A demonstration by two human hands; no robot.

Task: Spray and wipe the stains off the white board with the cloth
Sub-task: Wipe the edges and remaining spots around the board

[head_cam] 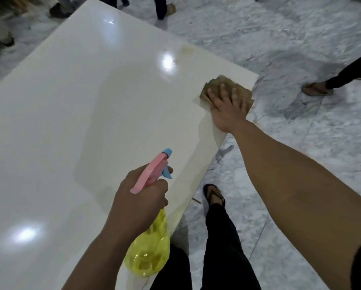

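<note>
A person's right hand presses flat, fingers spread, on a folded tan cloth at the glossy white board's far corner, while the left hand grips a yellow, pink-headed spray bottle, finger near trigger, apparently ready for the faint yellowish stain.

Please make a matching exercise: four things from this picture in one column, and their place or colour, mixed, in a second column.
1. cloth
2. spray bottle
3. yellowish stain
4. white board

a. held in the left hand
b. faint, near the board's far edge
c. under the flat right hand
d. glossy, showing light reflections

Pairs: 1-c, 2-a, 3-b, 4-d
</note>
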